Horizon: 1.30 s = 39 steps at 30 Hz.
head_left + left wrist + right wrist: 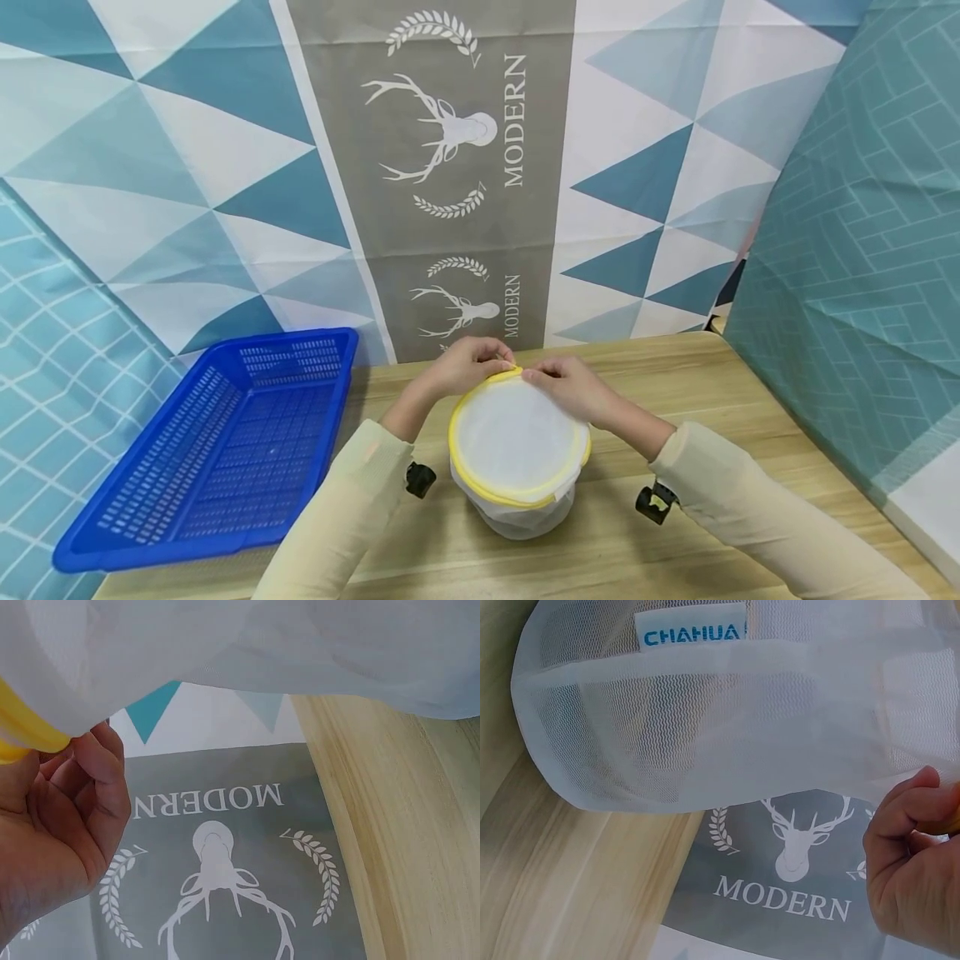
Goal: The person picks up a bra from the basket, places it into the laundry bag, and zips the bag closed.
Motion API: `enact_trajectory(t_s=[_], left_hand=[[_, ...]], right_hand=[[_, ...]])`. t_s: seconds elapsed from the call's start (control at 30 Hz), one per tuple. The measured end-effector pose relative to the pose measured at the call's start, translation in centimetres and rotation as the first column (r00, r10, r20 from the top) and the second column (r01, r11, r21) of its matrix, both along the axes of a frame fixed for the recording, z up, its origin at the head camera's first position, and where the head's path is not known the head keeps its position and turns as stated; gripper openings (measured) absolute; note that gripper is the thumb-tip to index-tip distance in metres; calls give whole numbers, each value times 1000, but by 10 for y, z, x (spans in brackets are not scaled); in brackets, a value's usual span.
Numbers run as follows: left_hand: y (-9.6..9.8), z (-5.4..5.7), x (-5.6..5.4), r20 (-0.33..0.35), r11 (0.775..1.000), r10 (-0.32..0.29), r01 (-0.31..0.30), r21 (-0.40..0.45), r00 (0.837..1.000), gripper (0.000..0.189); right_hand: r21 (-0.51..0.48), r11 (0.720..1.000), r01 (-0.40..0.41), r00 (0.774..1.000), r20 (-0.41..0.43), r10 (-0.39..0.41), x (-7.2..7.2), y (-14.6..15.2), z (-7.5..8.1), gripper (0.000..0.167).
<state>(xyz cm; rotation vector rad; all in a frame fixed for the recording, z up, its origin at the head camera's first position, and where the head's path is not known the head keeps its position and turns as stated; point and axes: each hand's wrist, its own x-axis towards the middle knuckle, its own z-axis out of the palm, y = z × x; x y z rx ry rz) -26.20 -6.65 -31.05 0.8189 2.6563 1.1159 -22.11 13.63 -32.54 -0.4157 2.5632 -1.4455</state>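
Observation:
A round white mesh laundry bag [517, 442] with yellow trim stands on the table, its flat circular top tilted toward me. At the far edge of that top, my left hand [474, 367] pinches the yellow trim [34, 735] between thumb and fingers. Just beside it my right hand [573, 389] grips the same edge, thumb on top and fingers curled. In the right wrist view a white label [692, 627] reading CHAHUA shows on the bag's mesh side. Part of my right hand's grip lies outside that view's edge.
A blue plastic basket [341, 400] with slotted walls sits to the left on the wooden table [675, 392]. Behind the table hangs a patterned cloth [465, 225] with deer heads and triangles. A teal sheet [862, 275] borders the right side.

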Motion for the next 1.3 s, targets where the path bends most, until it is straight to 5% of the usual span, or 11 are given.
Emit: enact_trajectory(t_s=[0.3, 0.6, 0.97, 1.3], left_hand=[[-9, -3, -2, 32, 1000, 23, -24, 20, 999, 13], [-4, -2, 0, -48, 1000, 13, -12, 24, 999, 12], [6, 3, 3, -27, 1000, 4, -3, 16, 1000, 9], [10, 11, 6, -52, 1000, 3, -4, -30, 999, 10]], right_hand=[[-12, 999, 48, 997, 66, -47, 0, 4, -3, 32], [-56, 997, 51, 996, 75, -47, -4, -1, 4, 42], [23, 998, -62, 997, -39, 63, -10, -8, 2, 33], [-10, 1000, 11, 1000, -12, -11, -3, -8, 3, 33]])
